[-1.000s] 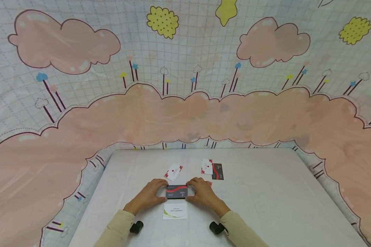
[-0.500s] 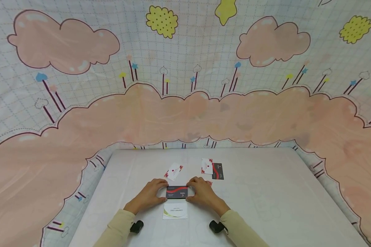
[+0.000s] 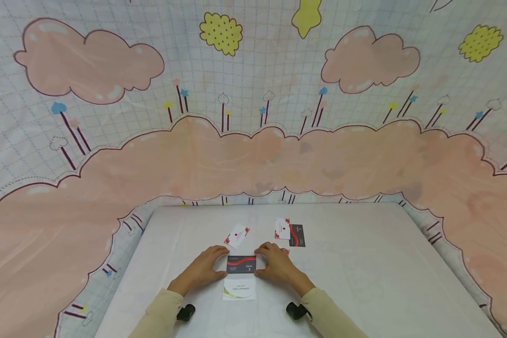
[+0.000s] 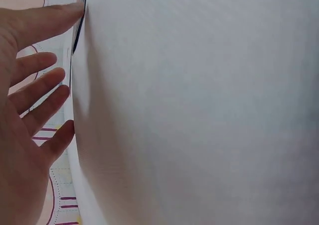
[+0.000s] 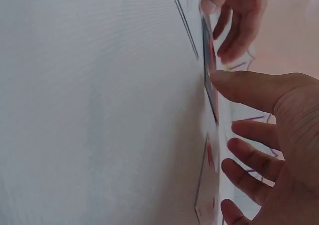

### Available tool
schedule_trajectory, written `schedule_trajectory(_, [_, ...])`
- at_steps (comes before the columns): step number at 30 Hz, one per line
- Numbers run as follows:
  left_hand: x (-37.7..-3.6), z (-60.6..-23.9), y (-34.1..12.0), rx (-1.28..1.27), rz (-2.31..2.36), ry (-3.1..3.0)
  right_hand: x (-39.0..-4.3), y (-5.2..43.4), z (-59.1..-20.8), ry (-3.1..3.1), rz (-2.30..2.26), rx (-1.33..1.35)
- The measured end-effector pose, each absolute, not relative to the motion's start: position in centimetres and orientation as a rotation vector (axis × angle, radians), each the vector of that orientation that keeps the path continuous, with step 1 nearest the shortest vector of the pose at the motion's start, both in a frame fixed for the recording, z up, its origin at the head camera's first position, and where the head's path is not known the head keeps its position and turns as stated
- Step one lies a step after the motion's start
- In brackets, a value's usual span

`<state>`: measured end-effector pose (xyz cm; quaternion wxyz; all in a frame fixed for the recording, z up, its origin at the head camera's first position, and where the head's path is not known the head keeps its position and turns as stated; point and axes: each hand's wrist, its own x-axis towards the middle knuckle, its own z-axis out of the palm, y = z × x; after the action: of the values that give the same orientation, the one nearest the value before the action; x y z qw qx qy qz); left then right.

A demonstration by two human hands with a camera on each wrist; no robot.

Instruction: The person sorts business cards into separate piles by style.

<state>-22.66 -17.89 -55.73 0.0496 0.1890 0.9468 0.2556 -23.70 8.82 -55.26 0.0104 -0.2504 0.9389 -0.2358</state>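
Observation:
A dark grey business card (image 3: 241, 264) with a wavy red stripe lies flat between both hands, close over the white table. My left hand (image 3: 200, 266) holds its left end, thumb at the near corner and index finger at the far one. My right hand (image 3: 279, 266) holds the right end the same way. In the right wrist view the right thumb (image 5: 239, 85) is at the edge of the dark card (image 5: 210, 60), its other fingers spread. Just in front is a white business card (image 3: 239, 289) with a green curve, its far edge meeting the dark card.
Behind the hands lies a tilted white card (image 3: 237, 235) with red flowers. Farther right, another flowered card (image 3: 282, 228) overlaps a dark card (image 3: 297, 235). A flowered card (image 3: 285, 251) shows partly behind the right hand. A patterned cloth (image 3: 253, 159) hangs behind the table (image 3: 363, 263).
The dark card has shifted slightly toward the person, and the gap to the white card in front has closed. Both hands keep their hold on its ends.

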Motion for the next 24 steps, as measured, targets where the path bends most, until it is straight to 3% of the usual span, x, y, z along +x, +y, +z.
schedule_trajectory(8, [-21.2,-54.1,-17.3,0.556,0.847,2.993,-23.4,9.7,-53.6,2.954,-0.923,-0.752])
schedule_trajectory(24, [-20.6,-49.7,-11.8,0.823,0.945,3.281,-23.0,14.2,-47.7,3.049,-1.142,-0.724])
